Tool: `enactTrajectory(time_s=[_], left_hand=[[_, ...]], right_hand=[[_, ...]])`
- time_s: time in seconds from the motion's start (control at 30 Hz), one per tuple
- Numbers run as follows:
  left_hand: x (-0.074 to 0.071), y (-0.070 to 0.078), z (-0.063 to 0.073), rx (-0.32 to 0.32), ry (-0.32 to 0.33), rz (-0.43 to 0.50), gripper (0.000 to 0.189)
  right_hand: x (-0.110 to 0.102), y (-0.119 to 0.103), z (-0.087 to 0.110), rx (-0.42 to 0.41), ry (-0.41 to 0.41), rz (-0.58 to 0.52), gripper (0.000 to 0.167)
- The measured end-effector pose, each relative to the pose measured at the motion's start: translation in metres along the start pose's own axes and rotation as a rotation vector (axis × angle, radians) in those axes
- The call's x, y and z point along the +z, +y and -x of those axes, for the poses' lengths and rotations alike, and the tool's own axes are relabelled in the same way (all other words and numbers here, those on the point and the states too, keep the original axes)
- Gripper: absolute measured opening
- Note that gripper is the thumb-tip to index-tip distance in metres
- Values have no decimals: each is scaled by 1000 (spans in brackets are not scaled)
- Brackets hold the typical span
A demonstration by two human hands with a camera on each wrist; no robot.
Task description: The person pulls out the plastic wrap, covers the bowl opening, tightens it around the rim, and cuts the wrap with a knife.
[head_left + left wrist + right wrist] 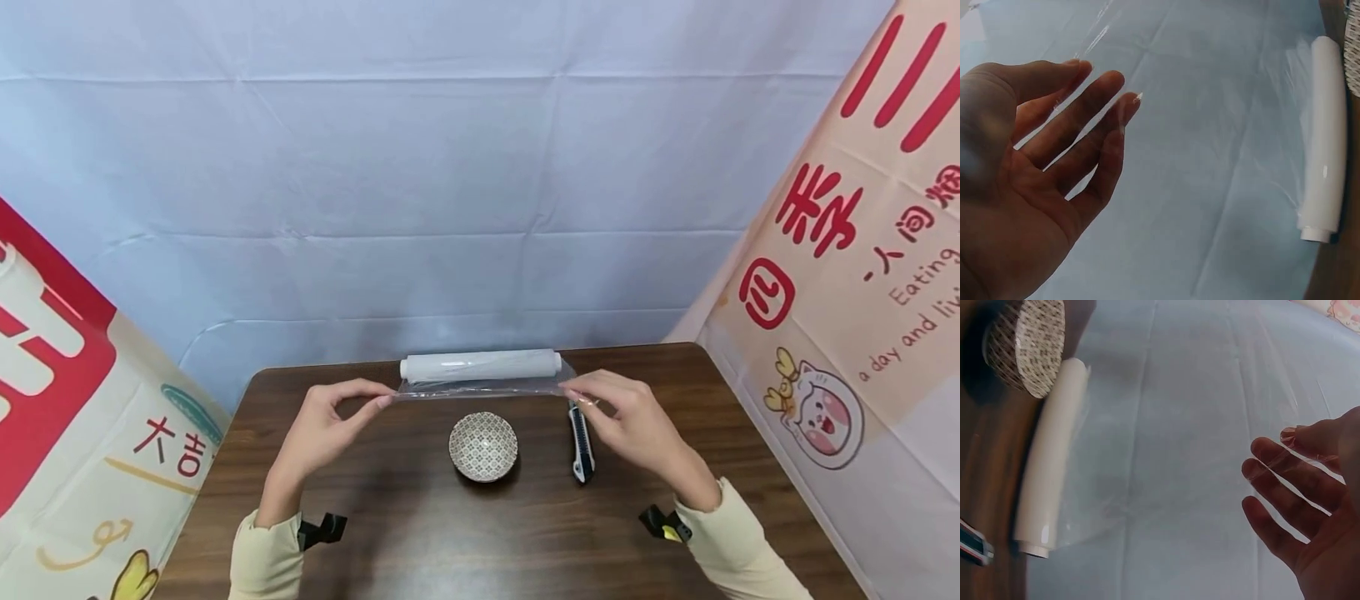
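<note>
A white roll of plastic wrap (480,366) lies along the far edge of the table, with a clear sheet of wrap (480,389) drawn off it toward me. My left hand (330,423) pinches the sheet's left corner between thumb and index finger. At the right corner my right hand (628,415) pinches the sheet the same way. Between the hands the front edge runs nearly straight. A small patterned bowl (483,447) stands upright just in front of it. In the right wrist view the transparent wrap stretches from the roll (1050,462) to the fingers.
A utility knife (581,443) lies on the brown wooden table (480,542), right of the bowl and close under my right hand. Behind the table hangs a pale blue cloth (420,167). Printed cloths hang at the left (97,417) and right (847,317).
</note>
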State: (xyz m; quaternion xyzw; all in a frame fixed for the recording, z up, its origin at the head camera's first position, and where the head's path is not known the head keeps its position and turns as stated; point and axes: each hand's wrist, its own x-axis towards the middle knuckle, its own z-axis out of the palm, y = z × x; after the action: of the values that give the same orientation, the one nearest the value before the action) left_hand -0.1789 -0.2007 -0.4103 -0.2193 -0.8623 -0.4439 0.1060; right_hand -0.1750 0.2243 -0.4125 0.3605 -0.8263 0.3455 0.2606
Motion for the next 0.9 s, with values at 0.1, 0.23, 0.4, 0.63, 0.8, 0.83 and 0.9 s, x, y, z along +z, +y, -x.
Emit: enactTrajectory(time_s=[0.1,0.23,0.4,0.63,0.8,0.83,0.9], left_hand=[[4,-2,10,2,-11,-8,14],[10,-7,23,-9,-44,9,15],[18,-14,39,-44,-72,49,15],[31,-18,54,-58,-84,83,16],[37,-18,65,-35,-86,89,16],[38,-18,68,-25,-86,91,16],[40,-19,71,-4,-86,90,17]], right_hand=[[3,-3,11,29,2,-32,33],[8,-4,24,40,21,-86,35],[16,-5,41,31,14,-151,38],[23,-6,65,55,12,-208,41],[25,-7,79,71,8,-234,42],[26,-7,82,76,8,-237,42],[27,-8,86,87,8,-247,42]])
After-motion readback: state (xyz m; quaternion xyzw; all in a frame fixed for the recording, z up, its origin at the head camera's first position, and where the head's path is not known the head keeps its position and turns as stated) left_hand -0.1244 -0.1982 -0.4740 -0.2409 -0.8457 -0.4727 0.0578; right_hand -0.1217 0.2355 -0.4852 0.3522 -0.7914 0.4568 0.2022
